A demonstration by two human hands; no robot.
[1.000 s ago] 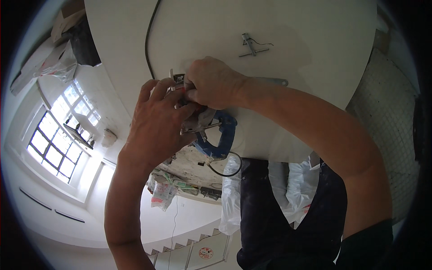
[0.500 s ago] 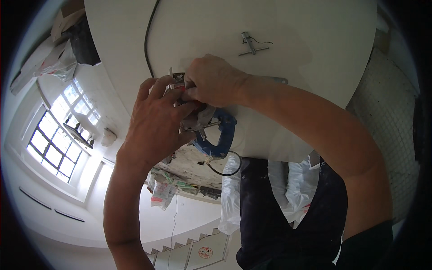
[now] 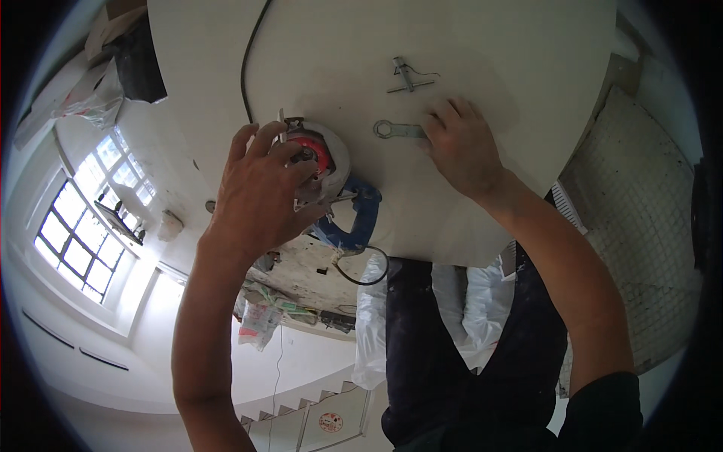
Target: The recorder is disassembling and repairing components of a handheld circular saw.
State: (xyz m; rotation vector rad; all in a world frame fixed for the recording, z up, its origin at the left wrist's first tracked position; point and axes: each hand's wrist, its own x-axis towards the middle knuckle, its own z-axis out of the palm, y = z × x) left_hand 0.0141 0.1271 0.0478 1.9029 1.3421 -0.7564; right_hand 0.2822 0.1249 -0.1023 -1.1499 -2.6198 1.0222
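Note:
A handheld circular saw (image 3: 337,151) with a blue handle, a pale guard and a red round disc lies on the pale board (image 3: 452,211). My left hand (image 3: 260,184) grips it from the left, fingers spread and curled over the guard and disc. Part of the disc and the saw's near side are hidden by that hand. To the saw's right lies a flat metal ring wrench (image 3: 407,131). My right hand (image 3: 465,149) is at the wrench's right end, fingers closed over it. Beyond it rests a T-handled socket wrench (image 3: 405,77) with a thin dark wire on it.
A black cable (image 3: 245,68) runs along the board's far left. The saw's cord (image 3: 367,283) loops near the board's front edge. White plastic bags (image 3: 486,301) lie by my legs. Clutter (image 3: 290,305) sits lower left, and a gridded panel (image 3: 640,203) stands right.
My right hand has left the saw's disc and moved right to the ring wrench. More of the red disc now shows. The left hand stays on the saw.

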